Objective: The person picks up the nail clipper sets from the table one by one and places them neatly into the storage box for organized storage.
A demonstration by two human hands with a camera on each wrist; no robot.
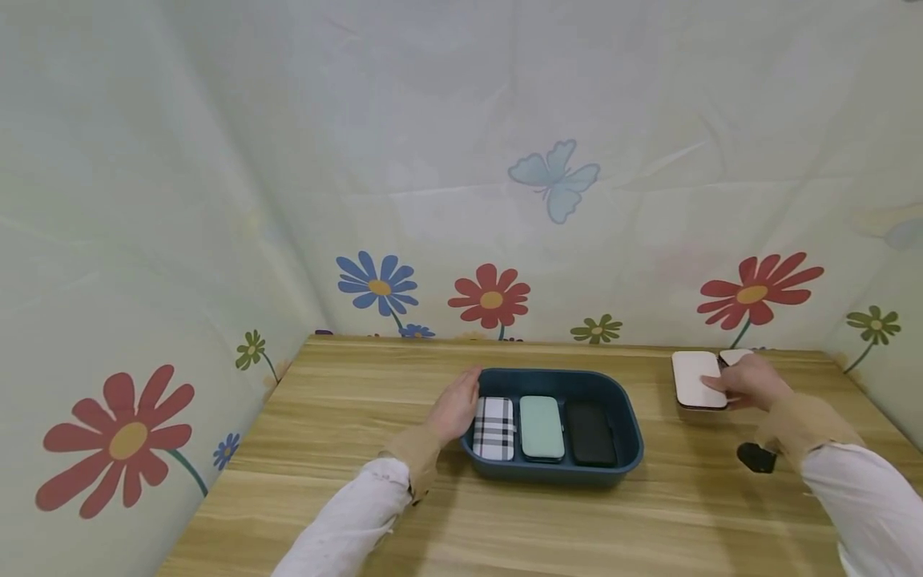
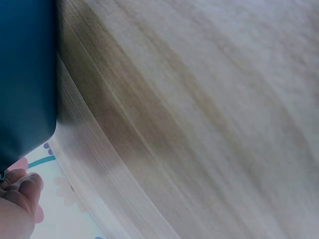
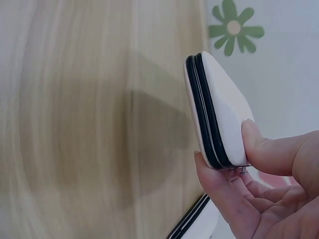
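The right hand [image 1: 757, 383] pinches a white case [image 1: 696, 377] over the far-right table [image 1: 346, 401], likely a pick-up needing a carry left into the bin [image 1: 537, 473], whose left rim the left hand [image 1: 456, 407] touches, grip unclear.

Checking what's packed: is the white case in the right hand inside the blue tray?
No, the right hand holds the white case outside the blue tray, off to its right.
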